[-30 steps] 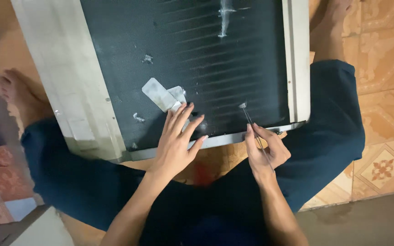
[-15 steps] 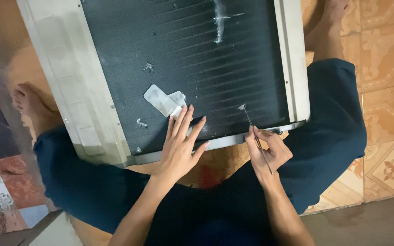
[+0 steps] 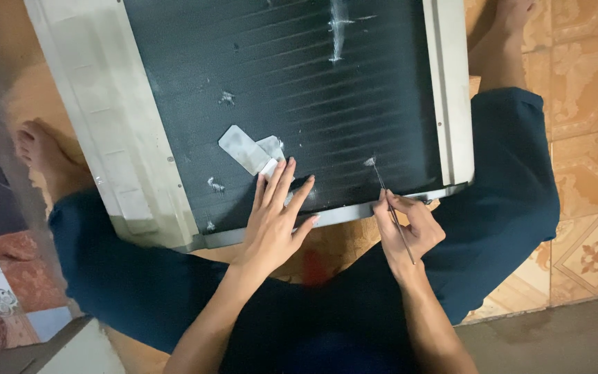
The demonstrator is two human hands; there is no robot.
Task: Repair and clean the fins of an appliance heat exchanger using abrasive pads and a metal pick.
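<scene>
A dark finned coil panel (image 3: pixel 313 104) in a pale metal frame (image 3: pixel 105 152) lies across my lap. My left hand (image 3: pixel 275 221) rests flat on its lower edge, fingers spread, beside pale tape pieces (image 3: pixel 250 149) stuck to the fins. My right hand (image 3: pixel 410 232) pinches a thin metal pick (image 3: pixel 390 201) like a pen. The pick's tip touches the fins near a small pale scuff at the lower right of the panel.
I sit cross-legged in dark blue trousers (image 3: pixel 506 201) on an orange patterned tile floor (image 3: pixel 590 138). My bare feet (image 3: pixel 43 156) show at the left and upper right. A red patterned cloth (image 3: pixel 1 284) and a grey box corner (image 3: pixel 70 346) lie at the lower left.
Both hands keep their places on the panel's lower edge. The view has shifted slightly, so the panel sits a little higher and to the right in frame.
</scene>
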